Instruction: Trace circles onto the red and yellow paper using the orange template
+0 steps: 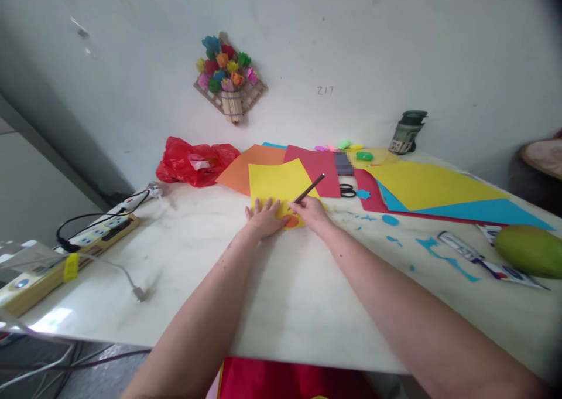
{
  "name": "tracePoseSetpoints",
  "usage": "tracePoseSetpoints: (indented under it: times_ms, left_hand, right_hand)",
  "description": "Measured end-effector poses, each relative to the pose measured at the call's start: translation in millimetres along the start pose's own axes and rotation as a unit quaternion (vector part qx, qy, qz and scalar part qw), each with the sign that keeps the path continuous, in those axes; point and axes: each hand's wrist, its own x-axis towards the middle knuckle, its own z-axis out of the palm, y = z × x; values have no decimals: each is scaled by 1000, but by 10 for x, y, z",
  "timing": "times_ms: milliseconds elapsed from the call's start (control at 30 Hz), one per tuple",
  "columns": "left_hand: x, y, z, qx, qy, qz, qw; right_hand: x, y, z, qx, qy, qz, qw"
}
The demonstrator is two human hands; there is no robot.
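Observation:
A sheet of yellow paper (276,182) lies on the white table in front of me. My left hand (264,218) rests flat on its lower edge with the fingers spread. Beside the thumb, on the yellow sheet, is a small orange paper circle (291,221). My right hand (311,210) grips a dark pencil (312,187), its lower end close to the sheet and just above the circle. Whether the tip touches the paper I cannot tell. Orange paper (235,175) and red paper (309,162) lie behind the yellow sheet.
Black-handled scissors (348,191) and blue paper scraps (390,220) lie to the right, before stacked yellow paper (434,183). Glue tubes (459,245) and a green fruit (533,249) sit far right. A red plastic bag (193,162) and a power strip (103,232) are left.

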Motion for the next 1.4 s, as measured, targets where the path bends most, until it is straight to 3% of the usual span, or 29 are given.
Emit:
tracePoseSetpoints:
  times_ms: [300,1400]
  left_hand:
    - [4,-22,10,15,11,6,1000]
    - [-20,2,-19,-8,2,4,1000]
  right_hand:
    - [10,-77,-13,-120,13,-51,991]
    - [22,-92,3,-185,5,-65,981]
